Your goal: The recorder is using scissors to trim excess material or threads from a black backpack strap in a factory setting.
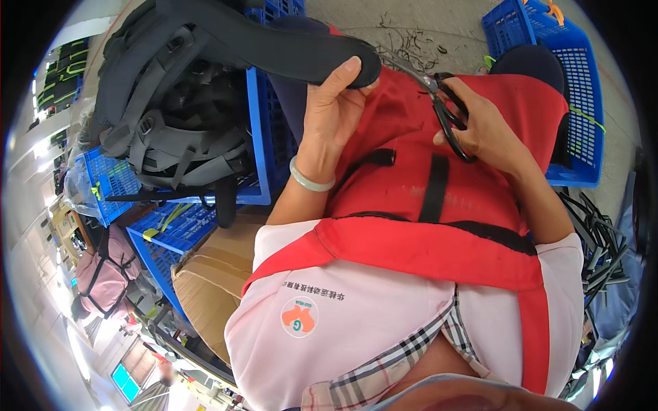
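Note:
My left hand (pixel 336 103) grips the rounded end of a black padded strap (pixel 295 58), thumb on top and fingers beneath. From there the strap runs left and up over a heap of similar dark straps (pixel 185 130). My right hand (pixel 490 127) has its fingers round the black handles of a pair of scissors (pixel 432 88). The metal blades point left, close by the strap's end; whether they touch it I cannot tell. Both hands are over the red apron (pixel 425 185) on my lap.
A blue plastic crate (pixel 260 137) under the heap stands at my left, with a cardboard box (pixel 219 274) nearer me. Another blue crate (pixel 586 89) stands at the right. Dark scraps (pixel 411 44) litter the floor ahead; black strips (pixel 596 236) lie at the right.

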The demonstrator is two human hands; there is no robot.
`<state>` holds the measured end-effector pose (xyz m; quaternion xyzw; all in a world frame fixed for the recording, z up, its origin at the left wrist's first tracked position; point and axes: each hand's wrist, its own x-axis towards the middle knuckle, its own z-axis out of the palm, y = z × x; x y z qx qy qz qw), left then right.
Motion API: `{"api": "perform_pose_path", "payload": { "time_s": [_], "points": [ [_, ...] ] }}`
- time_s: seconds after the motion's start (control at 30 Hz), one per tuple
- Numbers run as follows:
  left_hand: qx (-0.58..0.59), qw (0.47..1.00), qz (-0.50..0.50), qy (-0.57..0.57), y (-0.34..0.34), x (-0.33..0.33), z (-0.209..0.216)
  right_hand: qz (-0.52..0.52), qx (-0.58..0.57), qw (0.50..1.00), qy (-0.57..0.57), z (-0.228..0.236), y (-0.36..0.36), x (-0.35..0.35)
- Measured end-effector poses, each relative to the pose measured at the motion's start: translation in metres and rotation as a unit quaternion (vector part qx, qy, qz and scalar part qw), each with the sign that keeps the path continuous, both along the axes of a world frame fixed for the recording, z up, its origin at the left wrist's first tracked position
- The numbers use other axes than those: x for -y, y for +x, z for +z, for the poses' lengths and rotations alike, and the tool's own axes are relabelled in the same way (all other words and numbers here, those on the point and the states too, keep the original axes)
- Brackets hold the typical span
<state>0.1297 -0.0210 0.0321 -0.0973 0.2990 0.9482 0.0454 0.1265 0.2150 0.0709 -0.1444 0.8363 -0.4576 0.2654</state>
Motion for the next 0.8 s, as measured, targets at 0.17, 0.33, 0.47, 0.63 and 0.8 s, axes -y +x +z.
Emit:
{"api": "perform_pose_path", "payload": {
  "time_s": [0.17,0.33,0.47,0.63,0.8],
  "points": [
    [0.011,0.999,0.012,-0.032,0.005,0.001,-0.004,0.011,0.003,1.000,-0.008,-0.003,0.000,0.006],
    [0.005,0.997,0.028,-0.068,0.010,0.000,-0.004,0.020,-0.013,1.000,-0.001,-0.005,-0.005,0.013],
    [-0.007,0.998,0.030,-0.051,0.011,-0.004,-0.002,0.021,-0.063,0.998,0.024,-0.017,-0.002,0.010],
    [-0.014,0.999,0.020,-0.044,0.012,0.001,-0.001,0.024,-0.032,0.998,0.049,-0.010,-0.003,0.014],
    [-0.015,0.998,0.021,-0.049,0.011,0.002,0.000,0.031,-0.015,0.999,0.015,-0.014,-0.005,0.017]
  ]
}}
